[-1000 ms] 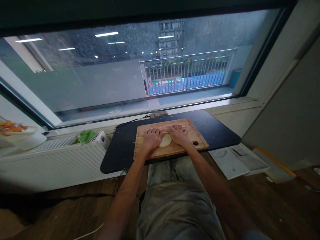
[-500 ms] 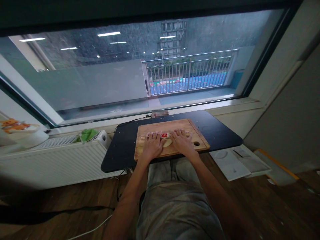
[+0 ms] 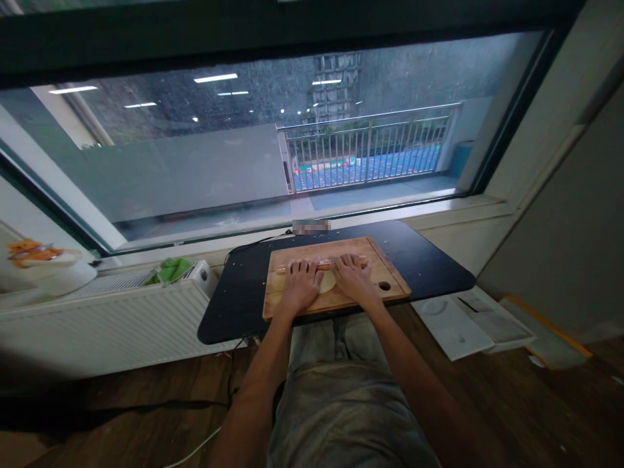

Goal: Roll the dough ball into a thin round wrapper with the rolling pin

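A wooden rolling pin [image 3: 324, 264] lies crosswise on a wooden cutting board [image 3: 336, 246]. My left hand [image 3: 303, 284] is closed over the left part of the pin, fingers laid across its top. On the right part, my right hand [image 3: 353, 275] rests the same way with its fingers curved over the wood. Between my hands, on the near side of the pin, a flat pale round of dough [image 3: 327, 281] lies on the board. My left thumb is close to the dough's edge. The fingers hide much of the pin.
The board sits on a black table [image 3: 429, 266] with small crumbs, below a window. A blurred-out object [image 3: 311, 227] and a cable lie at its back edge. A radiator [image 3: 146, 325] bearing a green cloth-like item [image 3: 170, 270] stands left; a white open box [image 3: 468, 322] is low right.
The rolling pin has turned under my hands, so its red-and-white marking shows less. More of the dough is visible. The camera view has tilted slightly up.
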Available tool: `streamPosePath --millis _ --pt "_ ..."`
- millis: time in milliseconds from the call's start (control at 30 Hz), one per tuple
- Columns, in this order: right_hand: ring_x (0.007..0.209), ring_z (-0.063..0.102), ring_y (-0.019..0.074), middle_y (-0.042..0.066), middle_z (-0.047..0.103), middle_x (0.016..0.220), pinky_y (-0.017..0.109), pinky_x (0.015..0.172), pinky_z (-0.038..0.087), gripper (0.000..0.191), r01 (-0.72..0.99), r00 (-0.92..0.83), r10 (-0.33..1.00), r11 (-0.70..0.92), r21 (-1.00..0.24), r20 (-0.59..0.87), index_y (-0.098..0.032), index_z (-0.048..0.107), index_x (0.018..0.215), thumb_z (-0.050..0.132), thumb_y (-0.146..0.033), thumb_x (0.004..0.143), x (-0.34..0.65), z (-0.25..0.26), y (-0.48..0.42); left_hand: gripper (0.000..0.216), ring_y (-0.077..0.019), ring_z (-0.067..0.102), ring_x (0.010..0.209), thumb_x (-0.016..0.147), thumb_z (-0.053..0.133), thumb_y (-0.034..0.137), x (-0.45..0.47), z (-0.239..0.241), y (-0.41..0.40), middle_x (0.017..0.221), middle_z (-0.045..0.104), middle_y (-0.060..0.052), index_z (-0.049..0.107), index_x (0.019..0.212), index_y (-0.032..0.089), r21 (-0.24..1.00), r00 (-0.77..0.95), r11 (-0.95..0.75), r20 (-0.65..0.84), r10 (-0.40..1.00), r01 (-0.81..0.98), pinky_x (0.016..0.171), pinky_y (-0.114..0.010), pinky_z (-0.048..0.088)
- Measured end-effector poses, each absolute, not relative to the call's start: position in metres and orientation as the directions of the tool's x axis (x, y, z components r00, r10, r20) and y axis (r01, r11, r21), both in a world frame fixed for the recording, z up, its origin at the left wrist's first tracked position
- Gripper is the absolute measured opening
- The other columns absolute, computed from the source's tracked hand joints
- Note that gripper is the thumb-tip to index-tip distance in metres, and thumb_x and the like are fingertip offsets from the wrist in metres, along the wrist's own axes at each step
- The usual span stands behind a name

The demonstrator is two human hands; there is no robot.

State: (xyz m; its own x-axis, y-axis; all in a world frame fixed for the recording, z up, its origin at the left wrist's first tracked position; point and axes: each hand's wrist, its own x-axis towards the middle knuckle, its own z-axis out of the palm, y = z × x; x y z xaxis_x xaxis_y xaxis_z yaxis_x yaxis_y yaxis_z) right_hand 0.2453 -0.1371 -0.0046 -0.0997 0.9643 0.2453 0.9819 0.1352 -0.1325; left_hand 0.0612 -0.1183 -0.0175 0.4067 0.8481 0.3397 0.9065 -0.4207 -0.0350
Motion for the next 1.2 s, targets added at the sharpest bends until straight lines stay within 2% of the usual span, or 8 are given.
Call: streamPosePath --millis 100,267,467,633,767,867,1033,1200 --pt "0.147 0.045 0.0373 0.019 0.062 0.157 0.077 0.125 0.033 0.049 0.984 -0.069 0.95 0.115 -0.138 0.303 -0.029 0.057 0.159 0.031 -0.037 0.118 0.24 -0.01 -0.153 0.052 -0.037 0.053 0.144 0.118 0.035 0.04 0.06 -0.021 -0.131 0.156 0.063 -0.018 0.056 0.162 0.022 -0.017 0.379 -0.403 0.379 0.844 0.915 0.131 -0.06 0.031" --pt "0.152 0.043 0.0371 0.017 0.061 0.161 0.08 0.127 0.029 0.05 0.983 -0.062 0.948 0.112 -0.146 0.311 -0.032 0.056 0.161 0.031 -0.04 0.119 0.237 -0.014 -0.16 0.054 -0.0378 0.047 0.152 0.117 0.037 0.04 0.056 -0.024 -0.135 0.163 0.057 -0.019 0.053 0.166 0.023 -0.013 0.384 -0.41 0.377 0.843 0.912 0.134 -0.06 0.027" --pt "0.159 0.037 0.0399 0.018 0.052 0.171 0.086 0.125 0.025 0.058 0.976 -0.065 0.963 0.116 -0.184 0.261 -0.031 0.046 0.171 0.034 -0.052 0.118 0.238 -0.01 -0.139 0.052 -0.0367 0.053 0.146 0.119 0.032 0.039 0.055 -0.017 -0.11 0.159 0.063 -0.016 0.054 0.165 0.028 -0.048 0.415 -0.421 0.307 0.857 0.906 0.128 -0.06 0.034" --pt "0.157 0.038 0.0389 0.019 0.053 0.169 0.085 0.124 0.027 0.056 0.974 -0.072 0.966 0.121 -0.191 0.247 -0.029 0.051 0.166 0.039 -0.056 0.118 0.237 -0.005 -0.128 0.051 -0.0386 0.057 0.138 0.119 0.034 0.041 0.056 -0.013 -0.1 0.156 0.064 -0.018 0.057 0.162 0.025 -0.058 0.393 -0.393 0.282 0.875 0.918 0.119 -0.059 0.042" --pt "0.151 0.044 0.0387 0.02 0.058 0.161 0.079 0.124 0.032 0.054 0.984 -0.066 0.952 0.112 -0.141 0.298 -0.027 0.057 0.159 0.042 -0.056 0.117 0.234 -0.008 -0.137 0.053 -0.0378 0.057 0.135 0.119 0.031 0.038 0.051 -0.016 -0.113 0.148 0.067 -0.018 0.055 0.164 0.024 -0.082 0.417 -0.412 0.298 0.859 0.907 0.117 -0.058 0.041" --pt "0.154 0.043 0.0407 0.02 0.059 0.161 0.079 0.126 0.03 0.054 0.986 -0.029 0.942 0.082 -0.146 0.336 -0.027 0.059 0.159 0.043 -0.056 0.116 0.229 -0.013 -0.149 0.052 -0.037 0.058 0.133 0.118 0.035 0.037 0.046 -0.018 -0.126 0.147 0.066 -0.019 0.057 0.163 0.025 -0.08 0.417 -0.414 0.319 0.851 0.907 0.116 -0.057 0.041" --pt "0.162 0.035 0.0425 0.019 0.052 0.171 0.083 0.127 0.025 0.06 0.981 0.002 0.947 0.06 -0.182 0.322 -0.028 0.053 0.166 0.039 -0.058 0.116 0.222 -0.018 -0.153 0.053 -0.0377 0.057 0.134 0.119 0.034 0.039 0.042 -0.014 -0.13 0.152 0.064 -0.019 0.056 0.166 0.027 -0.089 0.406 -0.398 0.301 0.863 0.913 0.117 -0.058 0.039" --pt "0.163 0.033 0.0435 0.021 0.051 0.171 0.086 0.124 0.027 0.068 0.977 -0.023 0.963 0.079 -0.199 0.269 -0.028 0.048 0.17 0.037 -0.067 0.115 0.224 -0.012 -0.133 0.057 -0.0383 0.057 0.138 0.12 0.028 0.044 0.045 -0.01 -0.108 0.157 0.062 -0.019 0.053 0.168 0.027 -0.058 0.362 -0.359 0.231 0.903 0.932 0.119 -0.057 0.039"
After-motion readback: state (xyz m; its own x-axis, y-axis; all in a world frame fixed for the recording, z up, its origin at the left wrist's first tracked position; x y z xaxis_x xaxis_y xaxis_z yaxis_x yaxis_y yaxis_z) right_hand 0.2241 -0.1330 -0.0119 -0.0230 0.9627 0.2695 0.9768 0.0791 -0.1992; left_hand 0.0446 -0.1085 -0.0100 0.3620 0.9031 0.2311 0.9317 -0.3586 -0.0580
